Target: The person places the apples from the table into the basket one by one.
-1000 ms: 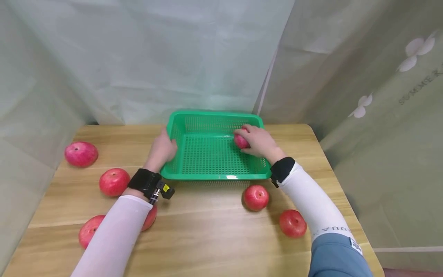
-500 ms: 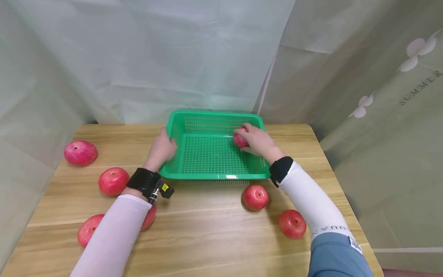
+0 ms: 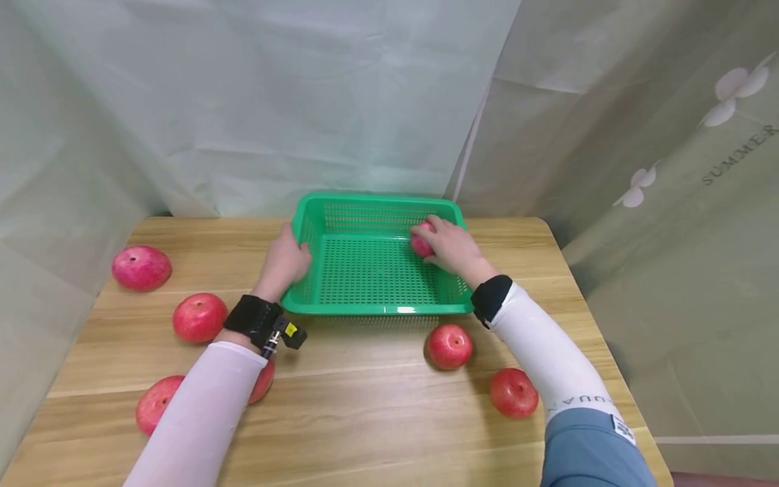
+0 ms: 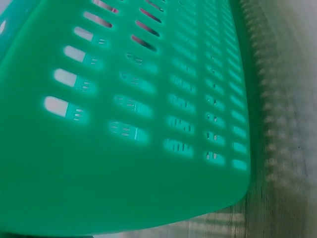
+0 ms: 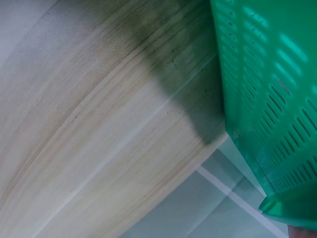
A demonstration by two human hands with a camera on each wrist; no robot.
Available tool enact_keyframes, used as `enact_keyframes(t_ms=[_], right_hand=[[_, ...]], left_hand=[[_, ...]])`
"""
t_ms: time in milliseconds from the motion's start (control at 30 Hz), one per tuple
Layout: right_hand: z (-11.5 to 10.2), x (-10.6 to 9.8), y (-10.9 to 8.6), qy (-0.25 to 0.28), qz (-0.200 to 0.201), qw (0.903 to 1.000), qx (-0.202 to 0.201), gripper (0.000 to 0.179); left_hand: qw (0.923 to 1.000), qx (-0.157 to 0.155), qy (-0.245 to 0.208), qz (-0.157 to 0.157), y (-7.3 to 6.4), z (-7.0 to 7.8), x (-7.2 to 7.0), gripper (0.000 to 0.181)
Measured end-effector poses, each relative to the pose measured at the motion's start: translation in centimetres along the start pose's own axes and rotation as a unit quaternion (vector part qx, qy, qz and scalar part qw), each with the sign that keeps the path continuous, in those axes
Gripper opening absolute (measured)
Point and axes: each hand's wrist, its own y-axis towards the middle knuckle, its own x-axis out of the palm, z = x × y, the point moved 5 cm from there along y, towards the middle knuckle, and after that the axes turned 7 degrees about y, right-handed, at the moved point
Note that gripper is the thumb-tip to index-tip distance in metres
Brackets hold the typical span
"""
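A green plastic basket [image 3: 377, 309] with slotted walls stands at the back of the wooden table. My left hand [image 3: 287, 259] grips its left rim, fingers outside and thumb over the edge. Inside the basket, at the right end, my right hand [image 3: 453, 249] holds a red apple [image 3: 421, 242], its fingers over the top and the thumb below. The left wrist view is filled by the slotted basket wall [image 4: 124, 173]. In the right wrist view, the basket's outer side [image 5: 267, 99] rises beside the bare tabletop, and the apple is hidden there.
Two red apples [image 3: 449, 346] [image 3: 514, 393] lie in front of the basket on the right. Several more are at the left, among them a far one [image 3: 141, 268], a middle one [image 3: 199, 318] and one partly under my left forearm [image 3: 262, 382]. Pale curtains [image 3: 341, 101] hang behind the table [image 3: 377, 419].
Both hands keep their places on the basket and the apple. The whole head view has shifted only very slightly.
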Motion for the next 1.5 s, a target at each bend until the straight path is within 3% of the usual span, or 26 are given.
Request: enact_keyframes(t_ms=[633, 833, 1067, 1500], right_hand=[[-0.34, -0.05, -0.24, -0.03, 0.007, 0.9995, -0.01, 0.065], [-0.37, -0.15, -0.26, -0.038, -0.002, 0.9992, -0.011, 0.072], [0.06, 0.25, -0.32, -0.02, -0.005, 0.9996, -0.018, 0.087], [0.18, -0.08, -0.39, -0.002, -0.003, 0.9996, -0.029, 0.08]], left_hand=[[0.9999, 0.013, 0.006, 0.009, -0.04, 0.06, -0.12, 0.066], [0.9999, 0.012, 0.004, 0.006, -0.15, 0.11, -0.15, 0.065], [1.0, 0.0, -0.002, -0.001, -0.13, 0.11, 0.0, 0.068], [0.9998, 0.003, -0.02, -0.005, -0.35, 0.13, -0.02, 0.067]])
